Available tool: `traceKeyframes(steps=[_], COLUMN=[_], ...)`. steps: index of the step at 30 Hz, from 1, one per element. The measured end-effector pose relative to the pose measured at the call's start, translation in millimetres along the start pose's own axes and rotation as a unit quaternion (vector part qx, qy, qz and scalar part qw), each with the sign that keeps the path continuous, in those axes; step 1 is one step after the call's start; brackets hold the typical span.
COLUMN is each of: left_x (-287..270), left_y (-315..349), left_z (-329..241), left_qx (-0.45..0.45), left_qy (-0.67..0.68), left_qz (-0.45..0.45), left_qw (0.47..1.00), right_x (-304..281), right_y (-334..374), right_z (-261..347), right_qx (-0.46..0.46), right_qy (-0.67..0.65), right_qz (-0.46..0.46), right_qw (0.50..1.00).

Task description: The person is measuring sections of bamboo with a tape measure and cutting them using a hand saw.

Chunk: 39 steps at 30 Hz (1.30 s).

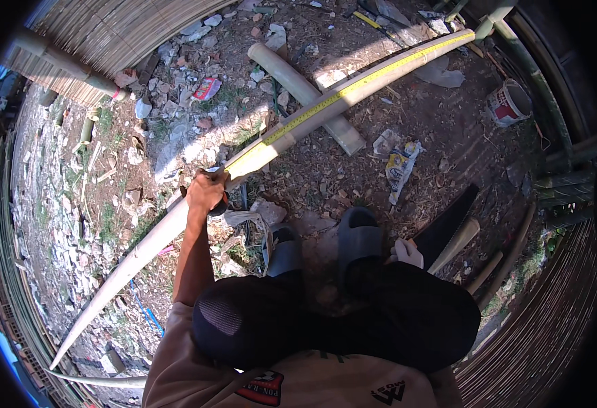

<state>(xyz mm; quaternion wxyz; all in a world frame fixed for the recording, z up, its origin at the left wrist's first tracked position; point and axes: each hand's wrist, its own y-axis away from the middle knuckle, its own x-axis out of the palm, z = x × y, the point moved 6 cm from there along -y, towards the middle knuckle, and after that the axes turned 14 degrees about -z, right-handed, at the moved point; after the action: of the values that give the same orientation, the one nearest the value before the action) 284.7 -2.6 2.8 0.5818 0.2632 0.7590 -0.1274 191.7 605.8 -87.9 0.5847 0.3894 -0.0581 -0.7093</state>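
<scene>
A long pale bamboo pole [145,248] runs slantwise from the lower left to the upper right. Along its upper half lies a yellow tape measure blade [342,90], pulled out to near the far end. My left hand [205,192] is closed around the tape's dark case [219,206], pressed to the pole; the palm mostly hides the case. Low beside my right knee, my gloved right hand [406,252] is closed at the base of a handsaw [448,219] with a wide black blade. The handle is largely hidden by the fingers.
A short bamboo length [291,81] lies crosswise under the pole. A white bucket [509,103] stands at the far right. Crumpled plastic packaging [402,168], stones and wood chips litter the dirt. More cut bamboo [458,243] lies beside the saw. My sandals [359,234] are below the pole.
</scene>
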Motion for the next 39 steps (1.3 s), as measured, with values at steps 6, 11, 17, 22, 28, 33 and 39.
traceKeyframes(steps=[6,11,17,22,28,33,39], left_x=[3.1,1.4,-1.0,-3.2,-0.4,2.6,-0.3], left_y=[-2.5,-1.5,-1.0,1.4,3.3,7.3,13.0], left_z=[2.8,0.0,-1.4,-2.7,3.1,2.8,-4.0], left_qx=[-0.003,0.022,0.009,0.020,0.042,0.070,0.084], left_qy=[0.002,-0.002,-0.003,-0.013,-0.008,-0.032,-0.014], left_qz=[0.009,-0.006,0.002,-0.017,-0.048,-0.086,-0.099], left_qw=[1.000,1.000,1.000,1.000,0.998,0.993,0.991], right_x=[0.5,-0.7,-1.2,-0.7,-1.3,0.3,0.9], right_y=[2.5,3.9,1.8,1.4,1.6,0.0,-2.0], right_z=[3.6,7.3,6.3,6.4,5.0,3.2,2.4], right_qx=[0.001,-0.011,-0.025,-0.027,-0.008,-0.013,-0.017], right_qy=[-0.002,0.019,0.031,0.021,0.009,0.006,0.020], right_qz=[0.004,-0.004,-0.005,0.000,0.004,0.001,0.005], right_qw=[1.000,1.000,0.999,0.999,1.000,1.000,1.000])
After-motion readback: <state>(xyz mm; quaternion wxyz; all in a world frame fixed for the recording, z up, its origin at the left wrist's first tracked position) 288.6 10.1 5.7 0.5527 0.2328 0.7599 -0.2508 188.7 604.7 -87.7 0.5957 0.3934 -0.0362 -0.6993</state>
